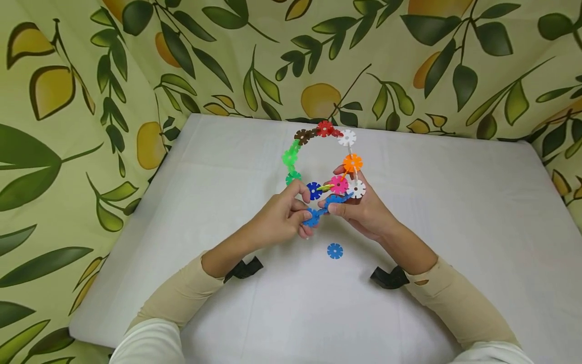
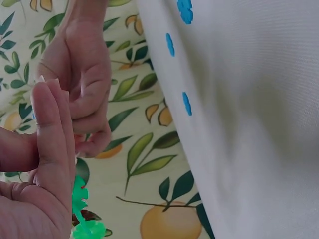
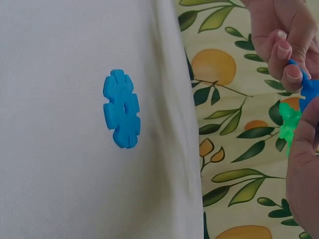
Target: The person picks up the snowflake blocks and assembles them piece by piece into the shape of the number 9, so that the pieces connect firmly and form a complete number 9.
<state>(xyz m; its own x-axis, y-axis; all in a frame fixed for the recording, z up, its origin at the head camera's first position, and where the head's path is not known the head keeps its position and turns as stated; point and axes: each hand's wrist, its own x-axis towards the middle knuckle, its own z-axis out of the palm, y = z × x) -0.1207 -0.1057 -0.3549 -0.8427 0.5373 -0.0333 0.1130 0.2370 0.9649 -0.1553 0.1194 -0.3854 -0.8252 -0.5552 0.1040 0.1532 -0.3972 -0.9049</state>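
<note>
A ring-shaped chain of colourful notched snowflake discs (image 1: 324, 129) is held up over the table between both hands. My left hand (image 1: 277, 217) pinches a light blue snowflake disc (image 1: 311, 217) at the chain's near end. My right hand (image 1: 370, 212) grips the neighbouring blue discs (image 1: 334, 202), its thumb on top and its fingers behind the white disc (image 1: 356, 189) and pink disc (image 1: 338, 184). Green discs (image 2: 82, 199) hang past the left fingers in the left wrist view. In the right wrist view a blue disc (image 3: 310, 92) shows between the two hands.
A loose blue snowflake disc (image 1: 335, 251) lies on the white-covered table (image 1: 218, 182) just in front of the hands. The left wrist view shows more than one loose blue disc (image 2: 187, 103) on the cloth. A leaf-and-fruit patterned curtain (image 1: 318, 65) hangs behind and at the sides.
</note>
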